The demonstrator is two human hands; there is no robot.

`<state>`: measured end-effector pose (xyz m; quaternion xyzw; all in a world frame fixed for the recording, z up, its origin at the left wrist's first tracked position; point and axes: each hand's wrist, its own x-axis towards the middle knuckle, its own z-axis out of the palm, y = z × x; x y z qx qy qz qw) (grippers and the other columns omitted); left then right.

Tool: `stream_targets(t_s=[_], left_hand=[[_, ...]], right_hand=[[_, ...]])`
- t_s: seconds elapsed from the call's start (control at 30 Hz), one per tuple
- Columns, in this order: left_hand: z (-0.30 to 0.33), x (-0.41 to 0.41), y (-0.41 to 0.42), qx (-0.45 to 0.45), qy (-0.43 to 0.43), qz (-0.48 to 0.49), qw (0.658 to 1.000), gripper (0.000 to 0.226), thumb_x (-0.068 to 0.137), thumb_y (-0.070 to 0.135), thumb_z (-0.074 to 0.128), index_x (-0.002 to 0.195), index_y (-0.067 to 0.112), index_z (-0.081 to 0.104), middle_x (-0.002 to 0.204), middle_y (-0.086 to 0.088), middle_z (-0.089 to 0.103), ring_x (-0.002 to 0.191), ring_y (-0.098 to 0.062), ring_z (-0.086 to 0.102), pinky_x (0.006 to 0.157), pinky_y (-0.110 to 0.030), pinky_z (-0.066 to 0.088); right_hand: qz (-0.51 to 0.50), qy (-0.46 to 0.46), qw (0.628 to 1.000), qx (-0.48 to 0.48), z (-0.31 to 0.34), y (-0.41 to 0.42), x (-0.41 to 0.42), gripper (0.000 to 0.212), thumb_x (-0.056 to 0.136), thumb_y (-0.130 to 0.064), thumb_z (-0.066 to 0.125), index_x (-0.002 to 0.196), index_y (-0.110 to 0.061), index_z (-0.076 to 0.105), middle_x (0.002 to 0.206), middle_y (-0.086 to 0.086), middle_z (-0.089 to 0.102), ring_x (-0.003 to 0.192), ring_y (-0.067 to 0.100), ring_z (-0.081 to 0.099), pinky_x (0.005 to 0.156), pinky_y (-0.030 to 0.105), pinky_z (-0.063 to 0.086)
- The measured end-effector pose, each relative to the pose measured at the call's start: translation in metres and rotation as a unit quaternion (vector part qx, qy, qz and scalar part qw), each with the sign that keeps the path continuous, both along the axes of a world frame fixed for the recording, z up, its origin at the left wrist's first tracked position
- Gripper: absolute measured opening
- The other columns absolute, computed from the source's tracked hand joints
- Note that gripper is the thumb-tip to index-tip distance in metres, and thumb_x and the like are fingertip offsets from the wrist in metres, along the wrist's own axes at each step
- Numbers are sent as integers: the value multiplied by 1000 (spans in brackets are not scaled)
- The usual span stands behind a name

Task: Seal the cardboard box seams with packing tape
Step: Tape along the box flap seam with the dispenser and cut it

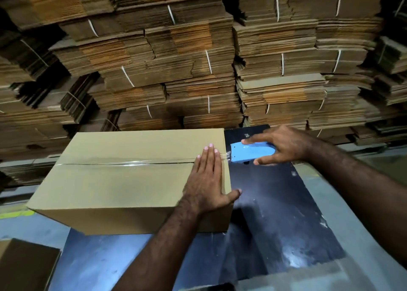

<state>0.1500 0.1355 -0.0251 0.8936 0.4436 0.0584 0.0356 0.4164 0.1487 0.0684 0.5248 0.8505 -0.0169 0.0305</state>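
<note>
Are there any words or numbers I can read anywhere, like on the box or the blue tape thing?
No text here can be read.
Cardboard box: plain, no print showing.
Blue tape dispenser: no label visible.
Dark table: a tiny pale mark near its far edge, too small and blurred to read.
Stacked flat cardboard: no print visible.

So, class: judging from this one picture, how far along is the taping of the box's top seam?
Done: clear tape already covers the centre seam of the cardboard box. In hand: the left hand presses flat at the seam's end while the right hand holds the blue dispenser just past the edge, tape stretched between. Left: cutting the tape and pressing it down. Other seams aren't visible.
</note>
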Motion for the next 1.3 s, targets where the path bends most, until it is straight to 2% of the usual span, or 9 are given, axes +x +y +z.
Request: stream_targets(t_s=[0.17, 0.27, 0.4, 0.53, 0.67, 0.83, 0.97, 1.1, 1.3], left_hand=[[0, -1, 1, -3, 8, -15, 1000, 115, 81, 82, 22, 158, 1, -3, 165, -19, -16, 154, -30, -13, 126, -47, 1], [1, 0, 1, -2, 7, -11, 1000, 114, 82, 81, 25, 158, 1, -4, 165, -18, -17, 154, -29, -14, 126, -48, 1], [5, 1, 0, 16, 6, 7, 1000, 118, 80, 81, 31, 158, 2, -8, 165, -19, -20, 153, -31, -18, 125, -46, -5], [6, 1, -2, 16, 8, 13, 1000, 117, 79, 81, 30, 159, 2, -4, 166, -18, -15, 154, -31, -14, 125, -47, -2], [4, 1, 0, 3, 7, -10, 1000, 112, 79, 78, 24, 159, 3, 3, 167, -16, -8, 155, -27, -7, 126, -45, -2], [2, 0, 2, -10, 19, -47, 999, 102, 89, 72, 32, 160, 6, 1, 168, -12, -9, 155, -23, -9, 121, -37, -11], [0, 0, 5, -17, 33, -52, 998, 102, 87, 74, 25, 160, 6, -1, 168, -12, -9, 156, -24, -7, 121, -38, -8], [0, 0, 5, -25, 37, -45, 998, 107, 80, 76, 16, 160, 7, 1, 168, -11, -8, 156, -24, -4, 124, -41, -1], [4, 1, 5, -31, 41, -40, 998, 110, 75, 77, 13, 160, 8, -1, 168, -10, -9, 156, -22, -6, 123, -39, -3]], right_hand=[[-15, 19, 999, -35, -3, 2, 1, 67, 86, -68, 53, 146, -42, 41, 121, 1, 65, 85, 6, 49, 61, 10, 28], [-21, 45, 998, -48, -1, 4, 5, 64, 84, -71, 55, 141, -46, 44, 113, -1, 66, 80, 9, 56, 60, 13, 35], [-70, 122, 988, -65, 16, 1, 9, 56, 81, -64, 63, 133, -56, 43, 91, -24, 52, 70, -2, 51, 57, 12, 35], [-45, 95, 992, -73, 15, 1, 4, 60, 80, -67, 62, 136, -51, 46, 95, -19, 52, 70, -5, 50, 57, 11, 34], [-40, 76, 992, -88, 6, 0, -3, 60, 84, -60, 64, 139, -45, 45, 86, -35, 37, 69, -9, 43, 56, 8, 30], [-21, 64, 994, -80, -8, 5, -2, 71, 78, -74, 52, 142, -44, 43, 91, -19, 49, 70, -8, 42, 57, 12, 29], [-19, 58, 995, -82, -27, 8, -2, 73, 78, -76, 46, 142, -41, 43, 103, -3, 64, 74, 6, 52, 59, 18, 38], [-40, 84, 993, -67, -29, -7, 10, 72, 80, -75, 52, 143, -40, 41, 95, -6, 56, 68, -4, 45, 56, 16, 32], [-63, 94, 991, -72, -26, -27, 21, 67, 85, -61, 62, 144, -43, 38, 101, -9, 51, 70, -7, 43, 55, 8, 31]])
